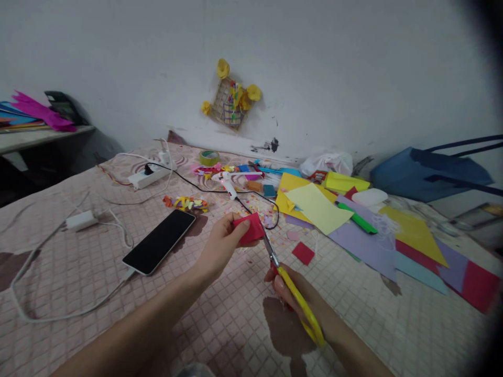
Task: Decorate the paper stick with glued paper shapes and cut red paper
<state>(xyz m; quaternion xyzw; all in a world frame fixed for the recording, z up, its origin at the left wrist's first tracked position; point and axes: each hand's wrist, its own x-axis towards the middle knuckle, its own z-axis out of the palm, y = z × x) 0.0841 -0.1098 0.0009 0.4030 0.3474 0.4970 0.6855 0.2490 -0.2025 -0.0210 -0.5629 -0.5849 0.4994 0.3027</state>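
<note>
My left hand (222,243) pinches a small folded piece of red paper (250,229) above the quilted surface. My right hand (301,301) grips yellow-handled scissors (293,293), whose blades reach up to the lower right edge of the red paper. A small red paper square (303,253) lies on the surface just right of the blades.
A phone (159,241) on a charging cable lies at left, beyond it a power strip (149,177). Coloured paper sheets (318,208), a green marker (357,218), a glue gun (229,186), tape roll (209,157) and scraps crowd the back and right. A blue bag (428,173) stands far right.
</note>
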